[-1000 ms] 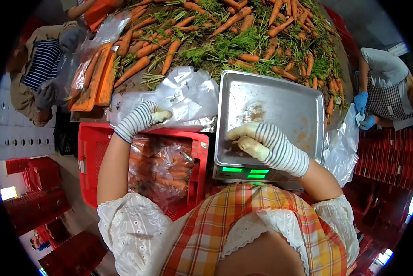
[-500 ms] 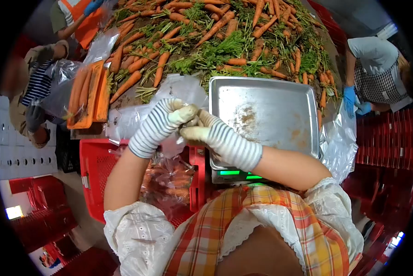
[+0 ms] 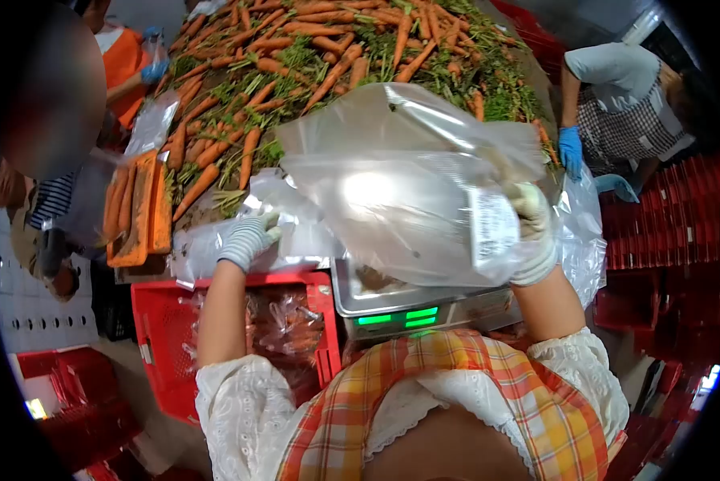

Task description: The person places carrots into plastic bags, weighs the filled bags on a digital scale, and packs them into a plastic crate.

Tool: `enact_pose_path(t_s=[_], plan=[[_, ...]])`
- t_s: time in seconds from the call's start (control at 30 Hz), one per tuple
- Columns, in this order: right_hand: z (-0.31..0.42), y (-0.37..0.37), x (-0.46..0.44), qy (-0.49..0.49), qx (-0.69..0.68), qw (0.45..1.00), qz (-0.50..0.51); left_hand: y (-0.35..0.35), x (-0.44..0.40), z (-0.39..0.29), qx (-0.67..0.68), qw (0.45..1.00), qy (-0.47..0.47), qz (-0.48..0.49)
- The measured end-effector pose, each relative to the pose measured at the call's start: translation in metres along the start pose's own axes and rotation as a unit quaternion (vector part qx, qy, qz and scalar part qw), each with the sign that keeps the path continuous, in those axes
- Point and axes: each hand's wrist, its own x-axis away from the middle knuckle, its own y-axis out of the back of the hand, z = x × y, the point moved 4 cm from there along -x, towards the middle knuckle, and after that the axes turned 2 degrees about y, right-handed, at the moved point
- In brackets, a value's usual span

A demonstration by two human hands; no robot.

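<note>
My right hand (image 3: 535, 232), in a striped glove, grips one end of a clear plastic bag (image 3: 392, 200) beside its white printed label (image 3: 492, 228). The bag looks flat and is spread in the air over the metal tray (image 3: 364, 298) on the scale, hiding most of that tray. My left hand (image 3: 248, 242), gloved the same way, is apart from this bag with fingers stretched out. It is over or against more clear plastic bags (image 3: 208, 252) at the table's front edge; whether it touches them I cannot tell.
Carrots (image 3: 296, 40) with green tops are heaped behind. An orange tray (image 3: 141, 216) stands at left. Below my left arm, a red crate (image 3: 163, 321) contains bagged carrots (image 3: 284, 329). Green digits glow on the scale (image 3: 400, 317). Co-workers stand at both sides, one with a blue glove (image 3: 570, 151).
My hands were together in front of the tray. They are now apart, the left lower and further left, the right far right with the bag spread out. The view has shifted.
</note>
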Motion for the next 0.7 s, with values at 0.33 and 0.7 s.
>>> enact_pose_path(t_s=[0.33, 0.7], plan=[[0.063, 0.065, 0.047, 0.041, 0.146, 0.986, -0.073, 0.098, 0.064, -0.181, 0.787, 0.593, -0.148, 0.082], [0.125, 0.131, 0.061, 0.054, 0.585, 0.793, -0.161, 0.088, 0.048, -0.273, 0.712, 0.684, -0.054, 0.151]])
